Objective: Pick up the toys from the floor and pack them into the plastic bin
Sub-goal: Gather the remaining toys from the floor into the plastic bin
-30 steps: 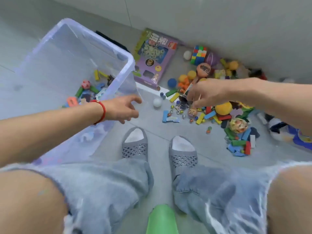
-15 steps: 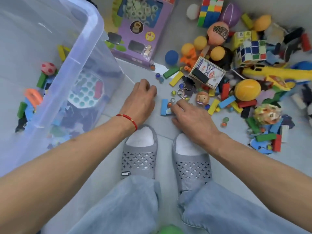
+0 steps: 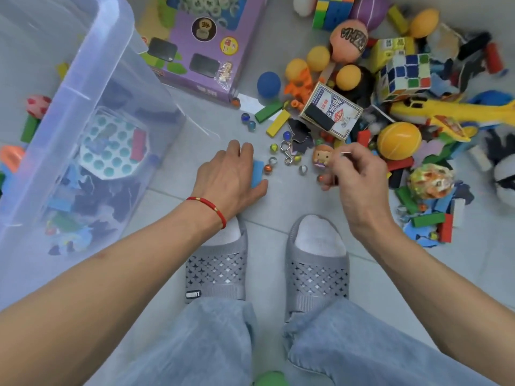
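The left hand (image 3: 230, 174), marked by a red cord at the wrist, curls over a blue block (image 3: 257, 171) on the floor, thumb under its near end and fingers over the far end. The right hand (image 3: 352, 176) is lifted just off the tiles with fingers bunched; it seems to pinch something small and pale, though blur hides what it is.

Between the 2 hands lie loose marbles (image 3: 268, 169) and a bent wire puzzle (image 3: 287, 151), with a small doll figure (image 3: 322, 158) just beside the right fingers. The plastic bin (image 3: 111, 51) stands to the left, already holding some blocks and puzzle pieces, while most toys (image 3: 401, 135) sit heaped on the right.

Risks from here: sweeping the block up could nudge the marble touching its far edge and send it rolling across the smooth tile, perhaps under the bin. A pinch on something so small could slip on the way over. The bin's rim is high and near the left forearm, so a hurried toss could clip it and bounce the block back out.
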A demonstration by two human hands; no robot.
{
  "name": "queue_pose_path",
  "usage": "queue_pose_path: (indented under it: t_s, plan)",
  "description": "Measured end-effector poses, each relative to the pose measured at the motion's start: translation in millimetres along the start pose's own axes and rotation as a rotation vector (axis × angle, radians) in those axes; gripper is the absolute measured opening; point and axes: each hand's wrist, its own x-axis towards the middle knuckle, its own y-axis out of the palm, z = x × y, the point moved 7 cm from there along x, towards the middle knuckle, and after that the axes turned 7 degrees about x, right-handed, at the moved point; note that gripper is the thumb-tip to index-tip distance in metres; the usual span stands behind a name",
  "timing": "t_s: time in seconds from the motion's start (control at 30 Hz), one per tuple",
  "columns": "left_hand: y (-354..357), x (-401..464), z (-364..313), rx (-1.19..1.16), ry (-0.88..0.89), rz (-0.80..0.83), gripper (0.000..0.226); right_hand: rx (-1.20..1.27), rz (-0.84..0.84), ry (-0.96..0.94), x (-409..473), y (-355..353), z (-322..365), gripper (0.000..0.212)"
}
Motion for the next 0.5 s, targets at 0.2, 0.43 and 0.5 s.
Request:
queue_pose_path:
  t_s: [0.2, 0.43, 0.5]
  plan:
    - [-2.2, 0.5, 10.3, -0.140, -0.090, 0.016, 0.030, -0.626, 0.016, -0.218, 22.9, -11.8, 4.0, 0.008]
    - [-6.6, -12.3, 37.3, -0.847, -0.409, 0.017, 0.024, -1.030, 0.126, -0.371, 23.8, 18.0, -6.3, 0.032]
    - [1.6, -15.6, 29.2, -1.101, -0.431, 0.128, 0.027, -0.932, 0.095, -0.404, 22.6, 14.6, -0.3, 0.028]
